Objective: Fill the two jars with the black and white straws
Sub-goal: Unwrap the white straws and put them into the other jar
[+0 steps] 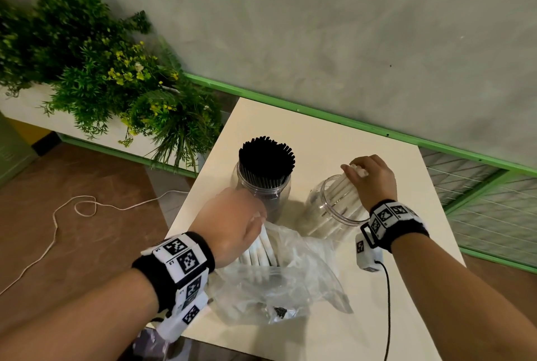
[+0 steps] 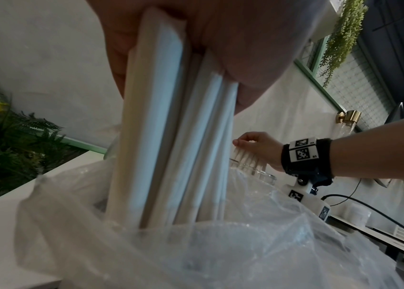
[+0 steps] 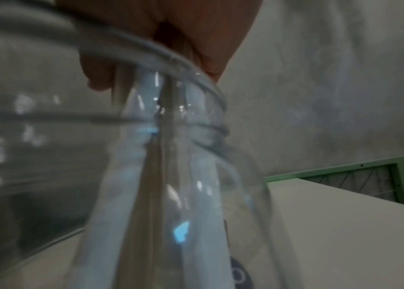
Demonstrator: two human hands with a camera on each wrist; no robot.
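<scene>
Two clear jars stand on a white table (image 1: 319, 134). The left jar (image 1: 263, 186) is packed with black straws (image 1: 266, 157). The right jar (image 1: 334, 206) holds a bundle of white straws (image 1: 345, 189) whose tops my right hand (image 1: 370, 176) grips from above. My left hand (image 1: 232, 224) grips another bunch of white straws (image 1: 261, 247) (image 2: 171, 127) that stands in a crumpled clear plastic bag (image 1: 279, 279) (image 2: 196, 244). In the right wrist view the white straws (image 3: 146, 176) show through the jar wall (image 3: 233, 185), blurred.
A planter of green foliage (image 1: 101, 76) stands left of the table. A white cord (image 1: 58, 215) lies on the brown floor. Green-framed mesh panels (image 1: 479, 195) run along the wall at the right. A black cable (image 1: 388, 302) hangs from my right wrist.
</scene>
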